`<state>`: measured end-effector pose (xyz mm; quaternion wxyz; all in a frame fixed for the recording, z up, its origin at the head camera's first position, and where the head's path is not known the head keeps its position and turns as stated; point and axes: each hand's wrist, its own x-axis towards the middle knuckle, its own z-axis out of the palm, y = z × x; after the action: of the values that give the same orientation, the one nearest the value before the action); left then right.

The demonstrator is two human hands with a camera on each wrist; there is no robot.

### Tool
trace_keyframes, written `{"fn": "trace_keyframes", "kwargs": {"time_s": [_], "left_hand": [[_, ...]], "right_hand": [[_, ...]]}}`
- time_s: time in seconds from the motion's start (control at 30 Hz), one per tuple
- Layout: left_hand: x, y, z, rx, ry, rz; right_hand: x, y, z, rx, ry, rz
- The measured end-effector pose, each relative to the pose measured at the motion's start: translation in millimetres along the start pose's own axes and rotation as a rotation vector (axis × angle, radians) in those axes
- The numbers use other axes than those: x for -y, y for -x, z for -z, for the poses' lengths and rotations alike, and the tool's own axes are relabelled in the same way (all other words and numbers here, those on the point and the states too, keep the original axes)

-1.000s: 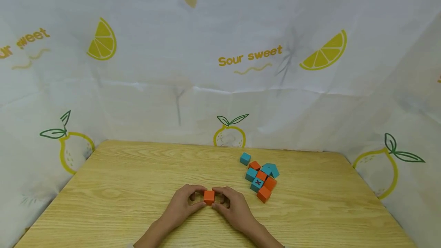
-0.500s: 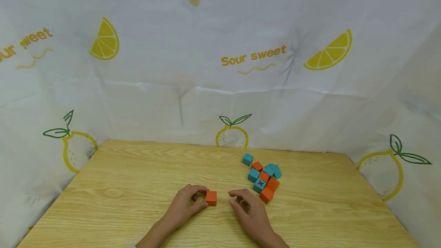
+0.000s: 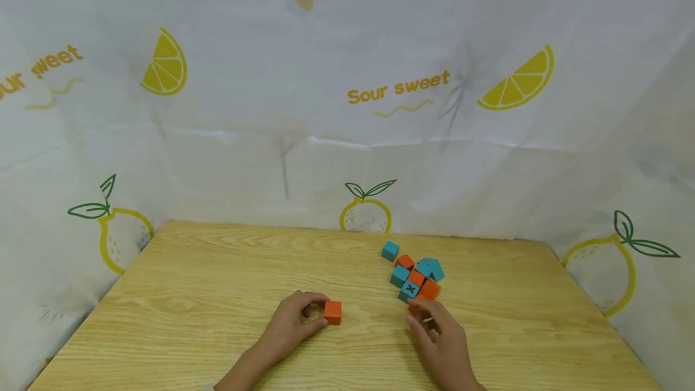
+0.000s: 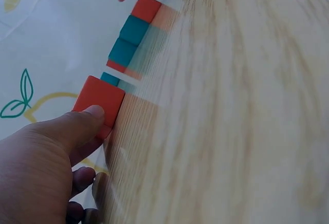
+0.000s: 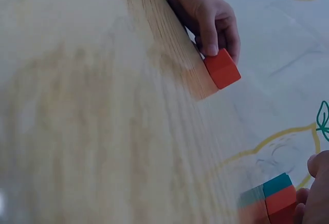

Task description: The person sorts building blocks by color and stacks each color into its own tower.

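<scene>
An orange cube (image 3: pixel 333 312) sits on the table, pinched between the thumb and fingers of my left hand (image 3: pixel 290 324). The left wrist view shows the thumb lying against the face of this cube (image 4: pixel 100 96). My right hand (image 3: pixel 442 340) is at the near end of a group of blocks, its thumb and fingers curved and parted with nothing seen between them. Its fingers partly cover the nearest orange block (image 3: pixel 414 308); whether they touch it I cannot tell. Next to that block lie a blue cube with a dark X (image 3: pixel 409 290) and another orange block (image 3: pixel 431 289).
Behind these, the group goes on with an orange block (image 3: pixel 416 277), a blue cube (image 3: pixel 400 276), a further orange block (image 3: pixel 405 262) and blue pieces (image 3: pixel 431 268). One blue cube (image 3: pixel 390 251) stands apart at the back. A lemon-print cloth (image 3: pixel 260 162) hangs behind the wooden table (image 3: pixel 228 270).
My right hand has let go of the orange cube and moved right to the group of blocks. My left hand still holds the cube in the same place.
</scene>
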<state>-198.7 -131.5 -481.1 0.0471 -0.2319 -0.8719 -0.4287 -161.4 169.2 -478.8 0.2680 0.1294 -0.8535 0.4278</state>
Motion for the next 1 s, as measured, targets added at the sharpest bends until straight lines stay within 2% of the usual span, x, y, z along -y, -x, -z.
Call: {"fn": "trace_keyframes", "kwargs": {"time_s": [0.2, 0.47, 1.0], "left_hand": [[1.1, -1.0, 1.4, -0.009, -0.014, -0.005], [2.0, 0.3, 3.9, -0.007, -0.021, 0.002], [0.4, 0.2, 1.2, 0.008, 0.001, 0.002]], "right_hand": [[-5.1, -4.9, 10.5, -0.050, 0.049, -0.082], [-7.8, -9.2, 7.0, 0.031, 0.043, -0.285], [-8.5, -9.7, 8.4, 0.085, 0.099, -0.372]]}}
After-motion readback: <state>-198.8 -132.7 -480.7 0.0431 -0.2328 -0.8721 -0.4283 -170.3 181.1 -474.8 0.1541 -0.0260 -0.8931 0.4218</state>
